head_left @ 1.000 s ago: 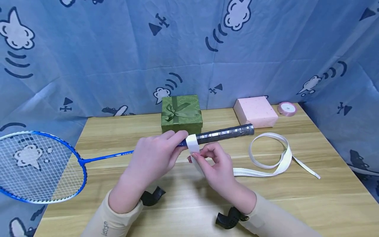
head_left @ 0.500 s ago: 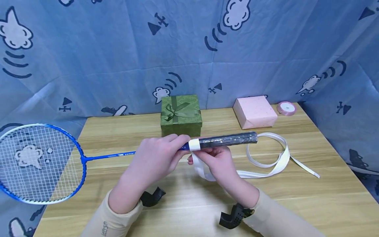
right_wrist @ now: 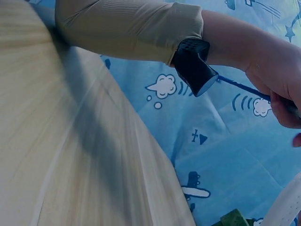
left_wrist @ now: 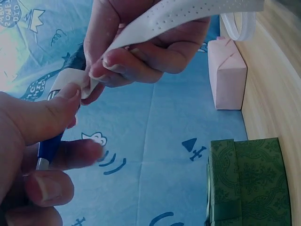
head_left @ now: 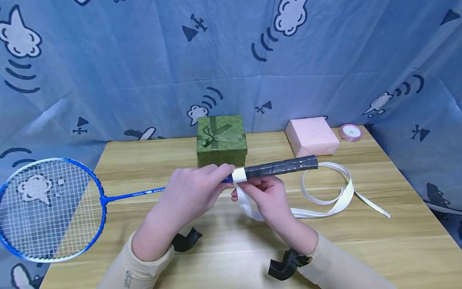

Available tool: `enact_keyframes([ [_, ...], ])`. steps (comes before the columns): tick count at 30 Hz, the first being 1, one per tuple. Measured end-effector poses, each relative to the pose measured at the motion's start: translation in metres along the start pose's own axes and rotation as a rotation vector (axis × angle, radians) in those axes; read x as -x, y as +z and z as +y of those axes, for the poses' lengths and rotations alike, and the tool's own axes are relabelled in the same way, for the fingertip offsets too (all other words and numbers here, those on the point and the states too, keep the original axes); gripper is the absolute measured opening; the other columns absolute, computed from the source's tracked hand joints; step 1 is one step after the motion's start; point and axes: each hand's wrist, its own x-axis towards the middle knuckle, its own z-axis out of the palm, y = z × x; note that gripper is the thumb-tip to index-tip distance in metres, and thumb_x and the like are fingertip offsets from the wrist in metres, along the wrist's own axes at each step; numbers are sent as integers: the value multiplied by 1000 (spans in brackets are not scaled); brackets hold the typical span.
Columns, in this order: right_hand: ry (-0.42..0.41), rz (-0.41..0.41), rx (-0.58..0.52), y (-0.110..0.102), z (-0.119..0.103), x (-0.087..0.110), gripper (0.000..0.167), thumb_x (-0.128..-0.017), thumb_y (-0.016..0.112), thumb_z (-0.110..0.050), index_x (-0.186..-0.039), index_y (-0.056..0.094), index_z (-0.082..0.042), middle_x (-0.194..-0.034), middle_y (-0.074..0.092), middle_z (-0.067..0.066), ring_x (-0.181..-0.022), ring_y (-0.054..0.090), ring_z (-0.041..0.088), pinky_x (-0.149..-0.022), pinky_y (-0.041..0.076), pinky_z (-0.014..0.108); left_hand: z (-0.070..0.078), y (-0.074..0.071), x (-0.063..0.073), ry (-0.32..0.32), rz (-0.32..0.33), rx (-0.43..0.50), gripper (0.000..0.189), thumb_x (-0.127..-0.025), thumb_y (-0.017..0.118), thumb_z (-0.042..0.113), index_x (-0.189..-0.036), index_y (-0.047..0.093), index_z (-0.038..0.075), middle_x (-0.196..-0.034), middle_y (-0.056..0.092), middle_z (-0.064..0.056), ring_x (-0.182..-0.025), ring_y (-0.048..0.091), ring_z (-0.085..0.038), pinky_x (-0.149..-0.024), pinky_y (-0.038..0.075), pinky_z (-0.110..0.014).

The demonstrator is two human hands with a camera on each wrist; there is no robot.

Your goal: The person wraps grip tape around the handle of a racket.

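My left hand [head_left: 195, 188] grips a badminton racket [head_left: 134, 194] where the shaft meets the handle, its strung head out to the left. The dark handle [head_left: 281, 166] points right, above the table. A white band of grip tape [head_left: 239, 175] lies round the handle's near end, beside my left thumb. Just below it, my right hand [head_left: 268, 196] pinches the tape. In the left wrist view the free strip [left_wrist: 174, 21] is perforated and runs across my right fingers [left_wrist: 131, 66]. The right wrist view shows only part of the strip [right_wrist: 284, 202] and the left hand [right_wrist: 277, 80].
The tape's loose length [head_left: 343, 200] loops over the wooden table [head_left: 223, 261] at right. Behind stand a green box [head_left: 221, 150] with a bow and a pink box [head_left: 312, 136]. A pink ribbon spool [head_left: 350, 132] sits at the back right corner. Blue patterned cloth [head_left: 231, 60] hangs behind.
The right hand has moved up, close under the handle, with the tape. The tape's upper part now lies snug round the handle rather than hanging down. The handle end has shifted slightly right.
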Motion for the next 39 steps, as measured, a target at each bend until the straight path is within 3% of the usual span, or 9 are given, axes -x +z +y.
enact_keyframes([
  [4,18,-4,-38,1,0,1,19,-98,64,5,-108,72,-9,-93,79,2,-71,76,19,-74,64,38,1,0,-1,-5,-15,-23,24,-98,71,33,-115,69,17,-86,56,3,-50,44,-9,-40,31,-23],
  [9,36,25,-60,3,-1,2,15,-98,62,7,-105,71,-3,-88,79,3,-72,76,17,-71,64,39,2,-1,-2,-4,-29,-63,36,-100,69,34,-128,70,11,-94,62,0,-59,58,-12,-42,41,-25],
  [13,44,68,-43,5,-1,1,14,-97,60,9,-106,69,3,-88,78,1,-71,77,18,-71,64,41,3,-1,-2,-22,-48,-19,36,-100,69,34,-127,63,12,-84,66,5,-58,58,-11,-44,43,-27],
  [16,59,86,-34,5,-1,1,15,-97,59,10,-107,67,4,-90,79,0,-71,77,20,-71,64,42,3,-1,-2,-23,-52,13,27,-100,68,34,-118,59,15,-76,59,8,-54,47,-9,-42,36,-25],
  [23,34,15,-84,5,-1,3,14,-98,61,8,-107,69,2,-91,78,3,-75,77,20,-73,64,43,2,0,-2,8,-26,2,19,-103,64,32,-111,62,15,-73,57,8,-50,42,-9,-41,31,-24],
  [27,48,25,-70,4,-1,2,16,-97,62,7,-108,68,-4,-93,78,1,-74,77,19,-72,64,41,1,0,-2,0,-42,22,21,-104,63,32,-114,61,14,-77,58,8,-52,44,-9,-42,34,-24],
  [31,62,26,-68,2,-2,-1,29,-96,65,8,-121,62,-7,-95,77,0,-73,75,17,-72,64,38,1,-2,-1,-14,-63,40,21,-103,64,32,-114,60,15,-79,57,7,-54,45,-9,-43,36,-24],
  [35,13,-52,-95,-1,-2,-3,43,-96,62,10,-136,57,-5,-99,76,1,-72,71,16,-71,62,33,1,-2,-2,-16,-81,54,21,-103,65,32,-114,61,15,-80,59,7,-53,46,-9,-44,37,-25],
  [39,-33,-122,-145,-2,-3,-2,36,-97,58,11,-129,62,-4,-103,74,1,-75,69,14,-72,60,30,1,-2,-2,-22,-92,48,21,-103,65,32,-115,62,15,-83,63,8,-54,49,-9,-44,40,-26],
])
